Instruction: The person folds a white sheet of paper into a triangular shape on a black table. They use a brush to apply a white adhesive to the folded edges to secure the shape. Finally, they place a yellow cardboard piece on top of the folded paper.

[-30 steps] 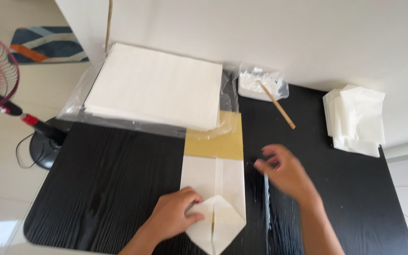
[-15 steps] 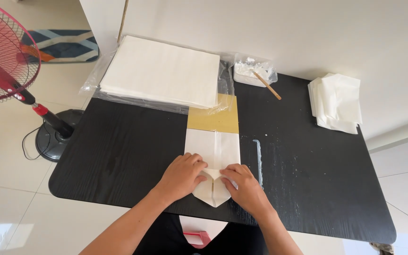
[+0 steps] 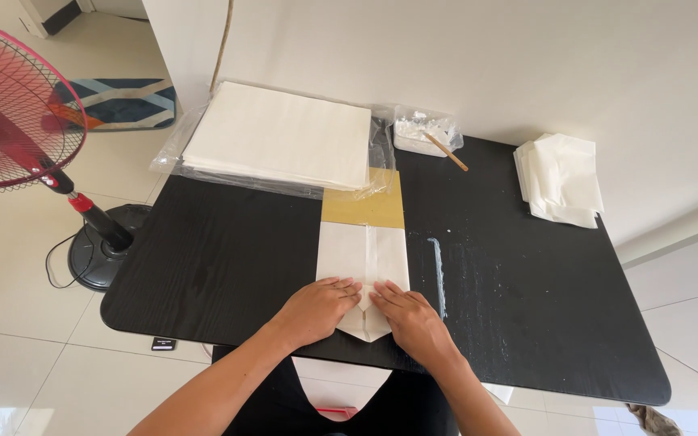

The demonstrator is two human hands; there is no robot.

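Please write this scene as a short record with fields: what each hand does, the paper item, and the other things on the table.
left hand: flat, pressing the left folded corner of the paper piece
right hand: flat, pressing the right folded corner
paper piece: white, long, pointed at the near end, centre seam
brown board: under the paper's far end
paper stack: white sheets on clear plastic, far left
paste tray: white paste, wooden stick resting in it
folded pile: white, far right
table: black
fan: red, on the floor at left
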